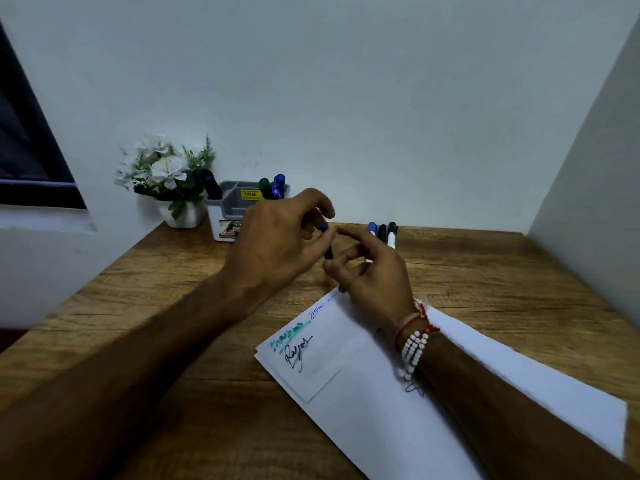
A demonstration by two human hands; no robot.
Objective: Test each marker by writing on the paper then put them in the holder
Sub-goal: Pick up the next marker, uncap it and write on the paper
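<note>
Gripping a dark blue-capped marker (pixel 327 242) between left hand (pixel 277 244) and right hand (pixel 372 271) above scribbled white paper (pixel 363 382), apparently capping before grey-and-white desk holder (pixel 228 216).

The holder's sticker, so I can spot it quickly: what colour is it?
Yellow with dark print, on the holder's sticker; head view.

Wood-grain desk (pixel 145 306), matt, brown w/ dark streaks. White paper (pixel 363 393), smooth, matt, w/ ink scribbles. Holder (pixel 225 216): grey and white plastic, slight sheen, yellow sticker. Spare markers (pixel 382 233): glossy plastic caps. Flower pot (pixel 183 216): smooth white, material unclear. Wall (pixel 346 98): flat matt paint. Wrist beads (pixel 414 348): glossy white.
</note>
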